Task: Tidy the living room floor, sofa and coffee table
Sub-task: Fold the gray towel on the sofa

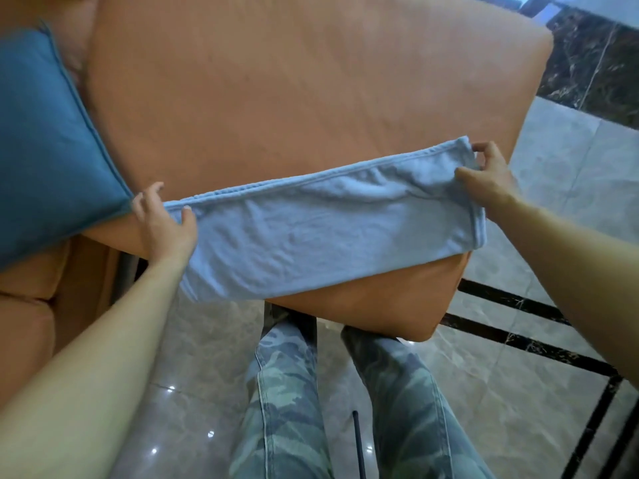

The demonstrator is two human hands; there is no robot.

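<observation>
The big orange sofa seat point(294, 84) fills the view from the centre up to twelve o'clock, with glossy marble floor point(567, 174) from three round to six. A blue pillow point(45, 140) leans at nine o'clock, its corner just beside the left hand. A folded pale blue towel point(328, 229) lies across the seat's near edge, stretched flat. The left hand point(166, 226) pinches its nine o'clock end, the right hand point(484, 178) its three o'clock end, well apart.

The sofa seat point(276, 81) lies open beyond the towel point(328, 229); a blue cushion point(45, 133) crowds its left side.
</observation>
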